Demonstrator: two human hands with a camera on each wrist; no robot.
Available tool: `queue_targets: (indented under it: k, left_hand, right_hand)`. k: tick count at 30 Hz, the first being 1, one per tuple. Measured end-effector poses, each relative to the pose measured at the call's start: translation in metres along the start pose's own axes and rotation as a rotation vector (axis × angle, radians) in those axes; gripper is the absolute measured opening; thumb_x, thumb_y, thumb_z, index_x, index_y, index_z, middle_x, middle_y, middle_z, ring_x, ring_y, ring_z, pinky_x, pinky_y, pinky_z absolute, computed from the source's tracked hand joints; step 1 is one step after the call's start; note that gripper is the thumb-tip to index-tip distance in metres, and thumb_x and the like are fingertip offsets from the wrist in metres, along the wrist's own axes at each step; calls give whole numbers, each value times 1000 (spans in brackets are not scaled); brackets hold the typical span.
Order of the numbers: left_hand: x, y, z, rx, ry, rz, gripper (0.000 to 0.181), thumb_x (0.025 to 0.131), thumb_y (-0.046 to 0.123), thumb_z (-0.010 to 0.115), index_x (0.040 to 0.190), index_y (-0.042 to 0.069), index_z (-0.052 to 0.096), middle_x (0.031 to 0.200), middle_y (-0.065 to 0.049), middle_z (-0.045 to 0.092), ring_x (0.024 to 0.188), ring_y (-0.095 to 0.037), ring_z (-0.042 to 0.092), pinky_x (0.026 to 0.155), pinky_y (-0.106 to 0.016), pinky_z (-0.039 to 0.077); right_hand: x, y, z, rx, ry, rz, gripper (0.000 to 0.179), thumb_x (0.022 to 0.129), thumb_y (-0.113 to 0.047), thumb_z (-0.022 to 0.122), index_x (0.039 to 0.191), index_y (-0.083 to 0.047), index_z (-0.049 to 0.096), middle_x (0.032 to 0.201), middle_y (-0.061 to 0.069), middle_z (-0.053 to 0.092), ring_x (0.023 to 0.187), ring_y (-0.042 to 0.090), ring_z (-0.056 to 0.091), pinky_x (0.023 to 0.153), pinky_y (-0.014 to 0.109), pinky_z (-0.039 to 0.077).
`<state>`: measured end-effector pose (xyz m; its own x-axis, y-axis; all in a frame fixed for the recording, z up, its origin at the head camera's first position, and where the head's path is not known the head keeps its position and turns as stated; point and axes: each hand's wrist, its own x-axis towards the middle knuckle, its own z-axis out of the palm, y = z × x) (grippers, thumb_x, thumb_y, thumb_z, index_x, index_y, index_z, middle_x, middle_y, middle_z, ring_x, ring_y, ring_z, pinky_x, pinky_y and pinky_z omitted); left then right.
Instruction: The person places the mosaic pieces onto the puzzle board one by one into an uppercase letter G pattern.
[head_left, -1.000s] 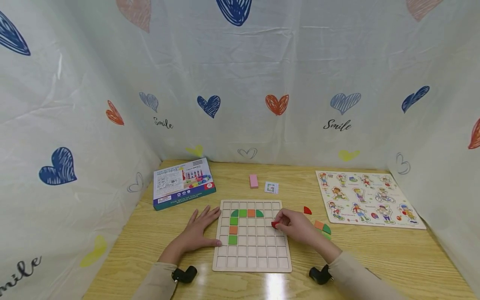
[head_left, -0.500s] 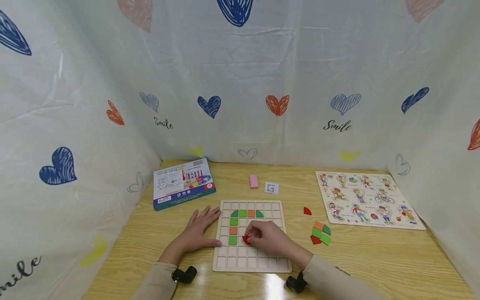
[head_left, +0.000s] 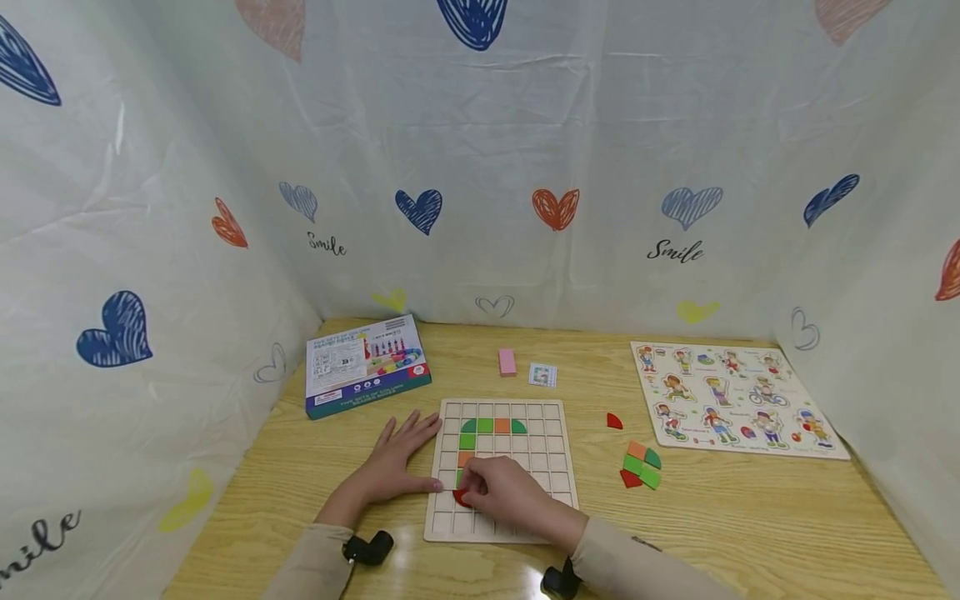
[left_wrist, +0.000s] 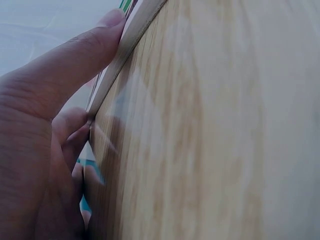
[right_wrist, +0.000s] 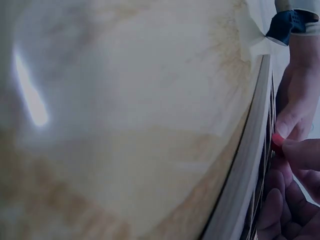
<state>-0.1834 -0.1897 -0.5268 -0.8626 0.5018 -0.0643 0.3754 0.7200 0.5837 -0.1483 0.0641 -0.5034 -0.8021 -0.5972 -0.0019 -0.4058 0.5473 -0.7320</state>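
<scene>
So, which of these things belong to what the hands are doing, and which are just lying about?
Part of it:
Grid board
Red tile in the right hand
Tiles on the board
Loose tiles, probably

Lying about, seemingly:
Box
Pink block
Picture puzzle
Small card, perhaps

We read "Smile" twice on the back curtain [head_left: 480, 133], cut-off "mile" at lower left; "FIVE SETS OF COLUMN" on the box [head_left: 367, 367]; its finer print illegible.
</scene>
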Motion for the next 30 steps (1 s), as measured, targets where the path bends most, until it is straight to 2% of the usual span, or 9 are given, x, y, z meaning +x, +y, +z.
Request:
queue_targets:
  k: [6, 14, 30]
  left_hand:
    - [0, 0, 0, -5, 1, -1, 99, 82, 60, 77, 160, 15, 36, 167, -3, 26, 156, -35, 6, 122, -59, -8]
    - [0, 0, 1, 2, 1, -3, 99, 82, 60, 77, 160, 14, 36, 167, -3, 27, 156, -35, 7, 123, -58, -7]
    - [0, 0, 0, -2, 4, 0, 99, 82, 60, 77, 160, 15, 36, 167, -3, 27, 156, -35, 7, 122, -59, -7]
  right_hand:
    - [-1, -2, 2, -67, 10, 4, 6, 93, -17, 74, 90, -19, 70, 72, -17, 54, 64, -2, 49, 58, 17, 44]
    - [-1, 2, 4, -174, 12, 4, 9, 88, -23, 78, 90, -20, 70, 74, -14, 51, 67, 1, 45, 61, 18, 41]
    - [-4, -1, 4, -194, 42, 32, 14, 88, -22, 77, 83, -18, 65, 73, -12, 48, 66, 2, 43, 59, 19, 39]
